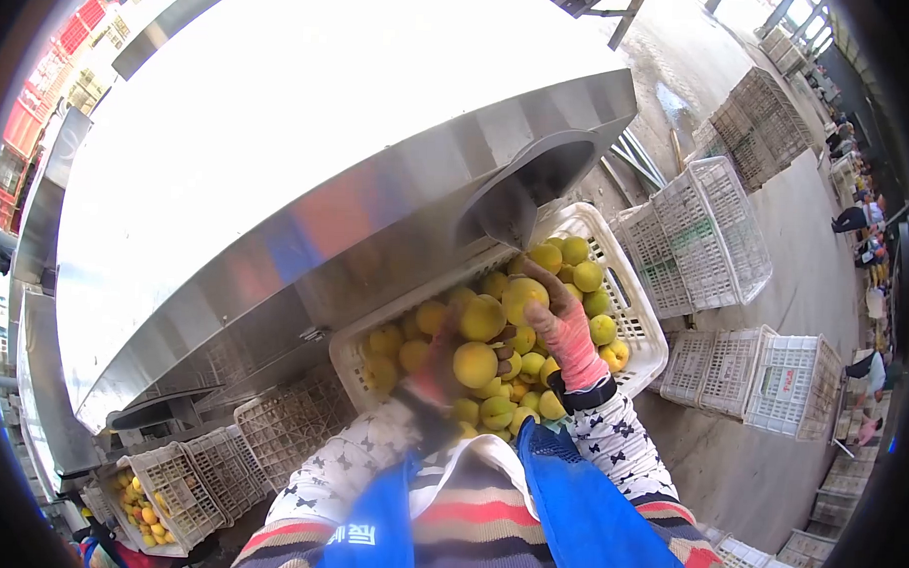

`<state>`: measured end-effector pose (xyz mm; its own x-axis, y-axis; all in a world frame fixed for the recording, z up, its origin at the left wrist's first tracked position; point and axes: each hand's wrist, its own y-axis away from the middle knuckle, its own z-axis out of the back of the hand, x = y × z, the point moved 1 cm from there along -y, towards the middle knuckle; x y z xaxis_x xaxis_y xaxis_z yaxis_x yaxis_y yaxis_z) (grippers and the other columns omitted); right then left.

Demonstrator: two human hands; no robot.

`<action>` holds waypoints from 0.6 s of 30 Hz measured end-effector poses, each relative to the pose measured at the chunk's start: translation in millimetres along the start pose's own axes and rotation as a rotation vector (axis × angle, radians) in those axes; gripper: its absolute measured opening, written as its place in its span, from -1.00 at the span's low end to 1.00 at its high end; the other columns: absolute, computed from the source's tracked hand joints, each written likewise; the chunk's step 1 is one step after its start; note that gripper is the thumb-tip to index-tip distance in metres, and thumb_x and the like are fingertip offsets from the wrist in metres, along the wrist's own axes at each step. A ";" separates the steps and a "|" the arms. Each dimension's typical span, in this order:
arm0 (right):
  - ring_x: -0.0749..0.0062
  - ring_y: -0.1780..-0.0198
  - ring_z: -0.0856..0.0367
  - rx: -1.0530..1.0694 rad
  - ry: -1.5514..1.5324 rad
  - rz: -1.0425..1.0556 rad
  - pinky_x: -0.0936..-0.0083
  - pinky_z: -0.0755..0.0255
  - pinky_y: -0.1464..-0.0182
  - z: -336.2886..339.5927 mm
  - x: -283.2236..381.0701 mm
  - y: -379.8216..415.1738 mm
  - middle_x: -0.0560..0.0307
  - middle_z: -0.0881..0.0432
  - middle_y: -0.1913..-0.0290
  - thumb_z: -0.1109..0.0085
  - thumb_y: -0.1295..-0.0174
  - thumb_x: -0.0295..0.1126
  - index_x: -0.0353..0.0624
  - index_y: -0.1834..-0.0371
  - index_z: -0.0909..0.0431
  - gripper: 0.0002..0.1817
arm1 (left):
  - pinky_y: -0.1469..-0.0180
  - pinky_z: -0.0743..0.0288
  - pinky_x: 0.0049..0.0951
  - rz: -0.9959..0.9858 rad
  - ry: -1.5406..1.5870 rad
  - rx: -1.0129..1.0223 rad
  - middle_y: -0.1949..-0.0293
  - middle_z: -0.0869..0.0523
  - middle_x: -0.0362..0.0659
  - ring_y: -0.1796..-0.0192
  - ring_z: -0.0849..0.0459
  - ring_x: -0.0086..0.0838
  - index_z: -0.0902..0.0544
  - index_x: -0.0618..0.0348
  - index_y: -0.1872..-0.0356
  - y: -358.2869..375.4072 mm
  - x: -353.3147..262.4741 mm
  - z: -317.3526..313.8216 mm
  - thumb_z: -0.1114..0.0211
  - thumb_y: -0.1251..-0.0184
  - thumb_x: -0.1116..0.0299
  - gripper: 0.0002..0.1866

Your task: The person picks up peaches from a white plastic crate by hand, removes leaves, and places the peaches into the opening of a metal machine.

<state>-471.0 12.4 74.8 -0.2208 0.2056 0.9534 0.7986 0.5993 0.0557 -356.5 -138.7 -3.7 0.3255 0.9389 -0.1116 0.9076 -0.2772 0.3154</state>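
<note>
A white plastic crate (645, 326) filled with round yellow-green fruit (497, 413) is right in front of my body. My right hand (565, 323), in a pink fingerless covering, reaches over the crate with thumb and fingers around a large yellow fruit (523, 298). My left hand (437, 362) is smeared by motion at the left part of the crate. Two big fruits, a lower one (475, 365) and an upper one (482, 318), lie right beside it. Its fingers are mostly hidden among the fruit, so I cannot tell what it grips.
A metal table (367, 196) with a bright top spans the far side, its dark chute (528, 186) overhanging the crate. White crates (712, 233) stand stacked at right, others (172, 494) at lower left, one holding orange-yellow fruit (144, 514). People (867, 218) are far right.
</note>
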 end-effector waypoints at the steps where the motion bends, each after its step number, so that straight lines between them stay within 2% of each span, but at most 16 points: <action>1: 0.41 -0.17 -0.54 -0.002 0.043 0.016 0.44 -0.42 -0.27 -2.9 2.9 0.3 0.07 -0.57 -0.16 -0.48 -0.15 -0.02 -0.30 -0.43 -0.32 -0.12 | -0.01 -0.61 -0.05 -0.077 0.101 0.038 -0.12 -0.61 0.08 0.06 -0.67 -0.13 -0.45 0.08 -0.33 0.2 -2.4 -26.7 -0.04 -0.39 -0.38 -0.22; 4: 0.43 -0.15 -0.53 0.018 0.223 0.071 0.45 -0.44 -0.22 -15.1 36.2 -6.5 0.06 -0.54 -0.16 -0.53 -0.11 -0.11 -0.32 -0.39 -0.34 -0.14 | 0.04 -0.64 -0.08 -0.095 0.039 0.214 -0.09 -0.62 0.07 0.10 -0.68 -0.18 -0.43 0.13 -0.34 1.3 -29.0 -63.2 -0.04 -0.40 -0.36 -0.21; 6: 0.44 -0.12 -0.52 0.025 0.360 0.115 0.45 -0.46 -0.19 -19.5 66.2 -19.4 0.06 -0.50 -0.16 -0.56 -0.07 -0.16 -0.35 -0.34 -0.36 -0.16 | 0.05 -0.66 -0.09 -0.188 -0.076 0.130 -0.07 -0.64 0.08 0.11 -0.70 -0.18 -0.43 0.18 -0.32 0.7 -34.6 -68.3 -0.03 -0.41 -0.34 -0.21; 7: 0.29 -0.10 -0.60 -0.041 0.434 0.227 0.38 -0.53 -0.12 -24.2 64.1 -32.4 -0.03 -0.52 -0.14 -0.52 -0.08 -0.16 -0.29 -0.26 -0.41 -0.26 | 0.05 -0.67 -0.10 -0.234 -0.136 0.092 -0.06 -0.65 0.08 0.11 -0.70 -0.18 -0.43 0.20 -0.32 -0.3 -37.0 -70.9 -0.03 -0.42 -0.34 -0.21; 10: 0.04 -0.09 -0.63 -0.287 1.175 0.195 0.25 -0.55 -0.08 -34.9 51.7 -61.9 -0.16 -0.53 -0.11 -0.43 -0.14 -0.18 -0.21 -0.21 -0.44 -0.38 | 0.07 -0.69 -0.14 -0.283 -0.309 -0.047 -0.04 -0.67 0.10 0.13 -0.74 -0.16 -0.44 0.26 -0.30 3.4 -39.1 -66.2 -0.03 -0.45 -0.29 -0.23; 11: -0.14 -0.07 -0.59 -0.361 1.265 0.239 0.15 -0.54 -0.06 -36.5 40.8 -71.7 -0.20 -0.58 -0.03 -0.37 -0.18 -0.15 -0.13 -0.17 -0.47 -0.45 | 0.07 -0.70 -0.18 -0.265 -0.237 -0.044 -0.03 -0.68 0.13 0.15 -0.76 -0.17 -0.46 0.29 -0.27 7.3 -38.3 -67.8 -0.03 -0.48 -0.23 -0.28; 14: -0.15 -0.07 -0.56 -0.154 1.560 0.217 0.16 -0.49 -0.16 -40.2 27.2 -115.4 -0.25 -0.50 -0.16 -0.42 -0.12 -0.07 -0.27 -0.32 -0.39 -0.23 | 0.21 -0.66 -0.32 -0.249 -0.169 -0.100 0.16 -0.69 -0.07 0.28 -0.71 -0.35 -0.53 0.19 -0.13 18.6 -30.1 -78.1 -0.10 -0.48 -0.13 -0.45; 15: -0.14 -0.07 -0.56 -0.100 1.656 0.254 0.15 -0.47 -0.19 -35.4 22.0 -123.5 -0.26 -0.49 -0.19 -0.43 -0.09 -0.05 -0.30 -0.34 -0.38 -0.18 | 0.20 -0.66 -0.33 -0.241 -0.201 -0.114 0.13 -0.69 -0.07 0.27 -0.71 -0.35 -0.52 0.20 -0.13 23.0 -24.0 -75.2 -0.10 -0.49 -0.10 -0.46; 16: -0.12 -0.08 -0.56 -0.083 1.752 0.386 0.15 -0.44 -0.21 -30.8 25.5 -132.8 -0.26 -0.49 -0.18 -0.45 -0.07 -0.03 -0.28 -0.34 -0.40 -0.18 | 0.19 -0.65 -0.33 -0.242 -0.243 -0.118 0.10 -0.68 -0.07 0.26 -0.71 -0.35 -0.52 0.21 -0.14 25.0 -25.1 -74.1 -0.10 -0.50 -0.07 -0.48; 18: -0.06 -0.10 -0.55 -0.089 1.419 0.455 0.15 -0.40 -0.26 -27.6 39.1 -130.8 -0.23 -0.50 -0.16 -0.48 -0.01 -0.02 -0.25 -0.32 -0.44 -0.17 | 0.17 -0.65 -0.34 -0.296 -0.361 -0.093 0.03 -0.66 -0.07 0.22 -0.71 -0.36 -0.51 0.24 -0.16 24.3 -35.2 -74.3 -0.10 -0.51 -0.03 -0.49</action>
<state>-568.7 -79.3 113.0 0.7230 -0.5789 0.3771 0.6899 0.6338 -0.3498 -365.6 -163.4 77.9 0.1429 0.8394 -0.5243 0.9529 0.0264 0.3021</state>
